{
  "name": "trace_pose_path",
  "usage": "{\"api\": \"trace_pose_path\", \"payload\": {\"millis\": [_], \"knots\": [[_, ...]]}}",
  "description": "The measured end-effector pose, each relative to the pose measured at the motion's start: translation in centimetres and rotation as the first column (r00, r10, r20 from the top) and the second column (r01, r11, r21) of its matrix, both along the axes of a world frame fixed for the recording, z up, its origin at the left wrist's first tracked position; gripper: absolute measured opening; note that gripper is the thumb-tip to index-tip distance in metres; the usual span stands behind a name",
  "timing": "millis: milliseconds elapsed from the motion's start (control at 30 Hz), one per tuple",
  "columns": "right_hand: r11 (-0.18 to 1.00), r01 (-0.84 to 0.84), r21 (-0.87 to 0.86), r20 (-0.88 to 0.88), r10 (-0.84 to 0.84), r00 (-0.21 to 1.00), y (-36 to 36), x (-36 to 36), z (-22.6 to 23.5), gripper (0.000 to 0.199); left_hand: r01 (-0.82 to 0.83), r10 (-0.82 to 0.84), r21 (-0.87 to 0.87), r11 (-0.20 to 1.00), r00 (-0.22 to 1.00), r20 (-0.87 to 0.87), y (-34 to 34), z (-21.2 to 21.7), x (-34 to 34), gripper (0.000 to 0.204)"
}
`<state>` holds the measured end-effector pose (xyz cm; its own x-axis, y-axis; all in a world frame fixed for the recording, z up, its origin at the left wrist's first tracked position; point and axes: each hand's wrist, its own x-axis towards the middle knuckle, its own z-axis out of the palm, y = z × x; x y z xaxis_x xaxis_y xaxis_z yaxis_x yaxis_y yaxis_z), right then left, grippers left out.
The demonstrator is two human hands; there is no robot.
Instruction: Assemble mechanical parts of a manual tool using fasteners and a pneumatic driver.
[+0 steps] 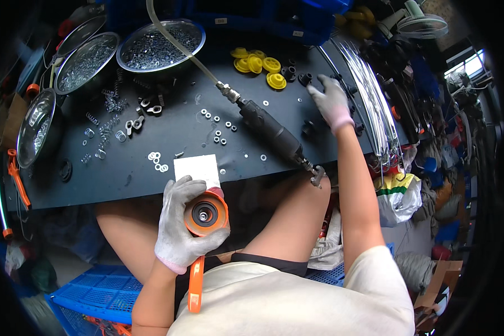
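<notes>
My left hand (179, 221), in a whitish glove, is wrapped round an orange round housing (223, 215) in front of the table edge. A black ring with a metal bolt end sits in its middle. An orange bar (195, 285) extends below my hand toward my lap; the joint between bar and housing is hidden. My right hand (331, 101), gloved too, reaches over the right part of the table. Its fingers are apart, beside a small black cap (304, 79), and nothing shows in them. A black pneumatic driver (271, 130) with an air hose lies between the hands.
Metal bowls of small hardware (161, 46) stand at the back left. Yellow caps (255, 63) lie at the back. Springs (105, 131), washers (157, 162) and nuts (218, 133) are scattered on the dark table (117, 182). Long metal rods (369, 95) line the right.
</notes>
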<state>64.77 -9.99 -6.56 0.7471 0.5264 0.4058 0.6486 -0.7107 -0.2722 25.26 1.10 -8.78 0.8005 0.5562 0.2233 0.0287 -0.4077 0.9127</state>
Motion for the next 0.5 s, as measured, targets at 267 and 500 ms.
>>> {"api": "trace_pose_path", "payload": {"millis": [267,500], "knots": [[0.899,-0.206,0.386,-0.399,0.364,0.841,1.6,0.6,0.7,0.028,-0.010,0.012,-0.085,0.996,0.999,0.030,-0.1,0.4,-0.1,0.071],[0.518,-0.848,0.112,-0.092,0.855,0.510,1.1,-23.7,4.7,0.038,-0.005,0.005,0.007,1.000,0.999,0.053,0.6,0.0,0.1,0.074]]}}
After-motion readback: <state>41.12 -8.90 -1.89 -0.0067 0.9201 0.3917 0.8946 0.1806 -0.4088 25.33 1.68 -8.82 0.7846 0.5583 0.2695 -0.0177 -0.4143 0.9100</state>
